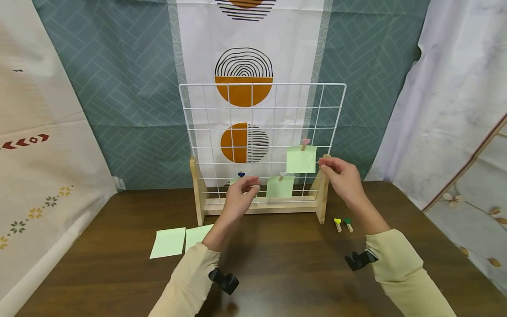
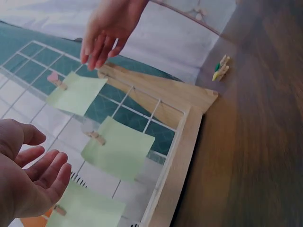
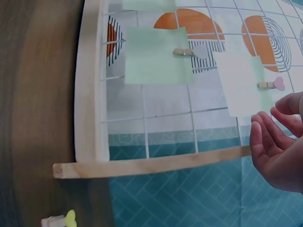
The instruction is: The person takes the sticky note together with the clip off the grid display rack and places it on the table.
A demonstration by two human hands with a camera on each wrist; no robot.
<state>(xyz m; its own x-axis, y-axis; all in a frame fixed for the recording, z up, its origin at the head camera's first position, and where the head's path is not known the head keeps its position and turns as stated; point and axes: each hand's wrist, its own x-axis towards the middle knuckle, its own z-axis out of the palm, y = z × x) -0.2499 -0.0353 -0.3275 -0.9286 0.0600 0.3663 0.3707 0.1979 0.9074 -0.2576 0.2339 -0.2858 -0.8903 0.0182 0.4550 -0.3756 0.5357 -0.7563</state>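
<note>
1. The table (image 1: 277, 268) has a dark brown, wood-grained surface.
2. A wooden stand (image 1: 287, 207) holding a wire grid (image 1: 274, 146) sits toward the back edge.
3. Two pale green sheets (image 1: 168, 243) lie side by side, left of centre.
4. Two clips, yellow (image 1: 338, 225) and green (image 1: 348, 225), lie toward the back right corner.

- The left arm (image 1: 185, 275) and right arm (image 1: 408, 270) reach forward, slanting inward.
- The left hand (image 1: 239, 197) is raised, its fingers (image 2: 49, 166) loosely bent.
- The right hand (image 1: 343, 178), also raised, has softly curved fingers, thumb near their tips.
</note>
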